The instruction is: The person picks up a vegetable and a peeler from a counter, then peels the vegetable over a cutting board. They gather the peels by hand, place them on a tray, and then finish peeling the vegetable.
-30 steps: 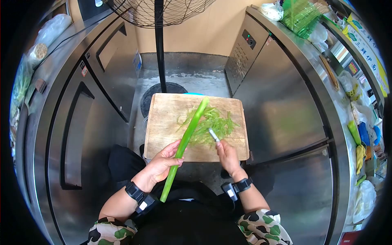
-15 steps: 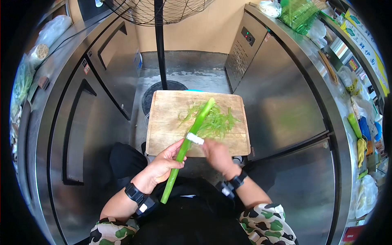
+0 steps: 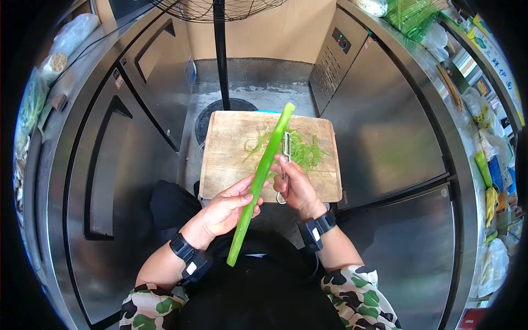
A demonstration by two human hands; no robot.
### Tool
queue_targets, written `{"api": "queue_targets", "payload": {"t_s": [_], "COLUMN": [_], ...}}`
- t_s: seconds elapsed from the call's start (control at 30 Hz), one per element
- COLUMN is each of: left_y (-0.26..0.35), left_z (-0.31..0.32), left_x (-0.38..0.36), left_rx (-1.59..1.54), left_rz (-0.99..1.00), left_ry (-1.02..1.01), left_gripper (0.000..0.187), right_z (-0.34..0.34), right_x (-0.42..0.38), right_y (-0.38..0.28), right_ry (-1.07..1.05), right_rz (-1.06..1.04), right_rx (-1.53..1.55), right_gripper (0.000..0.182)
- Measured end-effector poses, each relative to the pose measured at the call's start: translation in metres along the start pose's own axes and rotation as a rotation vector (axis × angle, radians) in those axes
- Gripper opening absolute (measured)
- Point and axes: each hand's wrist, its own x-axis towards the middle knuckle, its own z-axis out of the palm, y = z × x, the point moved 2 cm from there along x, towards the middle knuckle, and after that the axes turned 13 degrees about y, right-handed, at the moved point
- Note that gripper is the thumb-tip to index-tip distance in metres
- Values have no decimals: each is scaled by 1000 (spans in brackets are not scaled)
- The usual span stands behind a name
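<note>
My left hand (image 3: 234, 203) is closed around the lower half of a long green celtuce stalk (image 3: 273, 144), which slants up over the board, its pale tip pointing away from me. In my right hand (image 3: 300, 188), just right of the stalk, is a metal vegetable peeler (image 3: 286, 144). Its slim blade end points up, and a looped handle end shows below my fingers. Some of my right fingers come right up to the stalk's edge. Behind both hands, thin green peelings (image 3: 306, 154) lie heaped on a wooden cutting board (image 3: 225, 146).
Steel fridge cabinets stand left (image 3: 143, 181) and right (image 3: 385, 115), with cluttered counters above. A black stand pole (image 3: 221, 60) under a wire fan cage (image 3: 220, 10) rises behind the board. Plastic bags (image 3: 76, 34) lie on the left counter.
The peeler has come off the stalk's middle and now stands upright beside it in my right hand. The stalk has shifted slightly up and right with my left hand.
</note>
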Motion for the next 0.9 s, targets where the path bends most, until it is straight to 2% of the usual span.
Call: {"api": "queue_targets", "payload": {"t_s": [0.1,0.2,0.3,0.33,0.5,0.57,0.67,0.73,0.83,0.9], "left_y": [0,-4,-23,-29,-39,-35,-32,-33,-45,-50], "left_z": [4,3,-18,-19,-31,-36,-61,-80,-107,-119], "left_x": [-3,-9,-14,-20,-30,-32,-18,-9,-1,0], "left_rx": [13,0,28,81,43,-16,-36,-84,-162,-191], "left_rz": [10,-50,-145,-132,-93,-71,21,10,-19,-30], "left_ry": [11,47,121,197,251,241,294,351,398,405], "left_gripper": [62,54,44,37,33,32,31,31,32,33], "right_z": [7,15,12,10,16,20,14,3,-7,-4], "right_x": [11,14,25,27,30,35,54,47,24,4], "right_y": [-2,-8,-8,-7,3,7,21,36,52,56], "right_ry": [-127,-52,36,61,151,186,206,178,19,-180], "right_rz": [57,44,-64,-70,-47,-87,-154,-205,-160,-394], "right_rx": [200,247,202,169,47,-142,-452,-635,-932,-1183], "right_gripper": [19,14,6,7,11,9,19,27,29,30]}}
